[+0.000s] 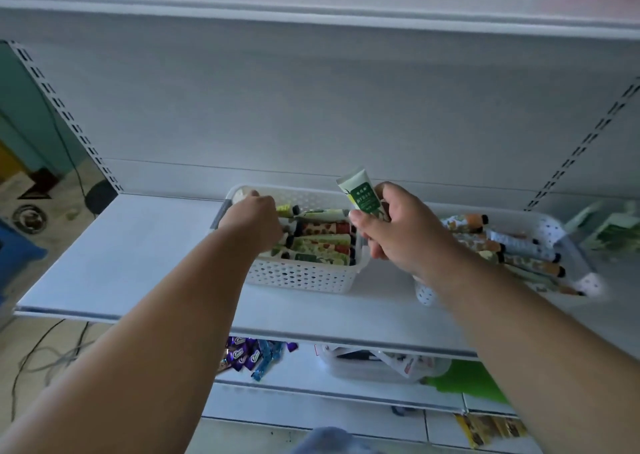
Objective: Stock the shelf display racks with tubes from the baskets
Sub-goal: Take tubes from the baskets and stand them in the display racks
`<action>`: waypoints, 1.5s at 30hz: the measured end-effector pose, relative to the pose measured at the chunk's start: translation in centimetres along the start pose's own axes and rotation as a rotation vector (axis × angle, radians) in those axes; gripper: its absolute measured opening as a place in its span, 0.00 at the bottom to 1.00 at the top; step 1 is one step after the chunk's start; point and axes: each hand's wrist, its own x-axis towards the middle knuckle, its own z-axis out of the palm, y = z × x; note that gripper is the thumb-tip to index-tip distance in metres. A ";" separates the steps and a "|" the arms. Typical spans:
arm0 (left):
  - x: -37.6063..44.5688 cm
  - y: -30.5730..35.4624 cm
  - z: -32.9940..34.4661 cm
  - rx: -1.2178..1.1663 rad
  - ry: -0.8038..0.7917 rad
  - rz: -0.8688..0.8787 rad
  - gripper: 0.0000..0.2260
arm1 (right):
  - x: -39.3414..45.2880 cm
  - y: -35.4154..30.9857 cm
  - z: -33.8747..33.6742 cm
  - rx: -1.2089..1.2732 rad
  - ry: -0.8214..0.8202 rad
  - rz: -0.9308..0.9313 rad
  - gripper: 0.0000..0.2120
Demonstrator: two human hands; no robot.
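Right hand point(398, 228) is raised between the two baskets, pinching a green-white tube point(360, 194) upright, crimped end up; left hand point(254, 219) reaches into the left basket point(304, 275), fingers hidden, grip unclear

A single head-worn view looks forward and slightly down into a white shelf bay point(131, 256), wide-angle, so the upper shelf edge and the slotted uprights bow at the borders; both forearms enter from the bottom corners and converge mid-frame, where the right hand point(405, 232) pinches a green tube point(360, 194); that grip sits just right of centre, near the camera but at arm's reach; left of the grip lies the left hand point(258, 218) over a white basket point(301, 275); right of it a second basket point(554, 225); below the grip, lower shelves and floor; above it, bare back panel.
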 end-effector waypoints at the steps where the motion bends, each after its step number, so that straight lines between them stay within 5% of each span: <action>1: -0.3 -0.2 0.0 0.012 -0.001 0.023 0.17 | 0.0 0.0 0.1 0.011 0.004 0.001 0.11; 5: -1.5 -0.1 0.0 -0.126 0.121 0.128 0.10 | -0.1 -0.2 0.6 0.095 0.003 -0.006 0.08; 9: -3.4 -0.1 -0.5 -0.553 0.380 0.025 0.02 | -0.6 -0.3 0.8 0.167 0.000 -0.017 0.05; 14: -8.8 3.5 -1.5 -0.829 0.572 0.185 0.17 | -1.8 -0.2 -0.8 0.174 0.092 -0.038 0.04; 19: -11.3 9.7 -2.5 -1.047 0.503 0.276 0.29 | -4.3 0.9 -5.5 0.209 0.221 -0.013 0.05; 23: -12.4 15.6 -2.2 -1.108 0.313 0.362 0.30 | -7.2 3.5 -11.1 0.067 0.319 0.015 0.12; 28: -13.5 24.7 -1.3 -1.128 0.179 0.410 0.27 | -10.6 8.5 -19.3 0.011 0.456 0.018 0.08; 37: -12.7 40.2 -0.1 -1.064 0.233 0.306 0.16 | -9.5 18.8 -33.6 -0.180 0.512 -0.032 0.08; 41: -12.0 43.9 0.5 -1.007 0.275 0.211 0.15 | -6.5 21.0 -36.2 -0.253 0.479 -0.071 0.15; 45: -12.3 45.5 1.6 -1.015 0.297 0.149 0.16 | -2.9 21.5 -37.6 -0.269 0.449 -0.168 0.10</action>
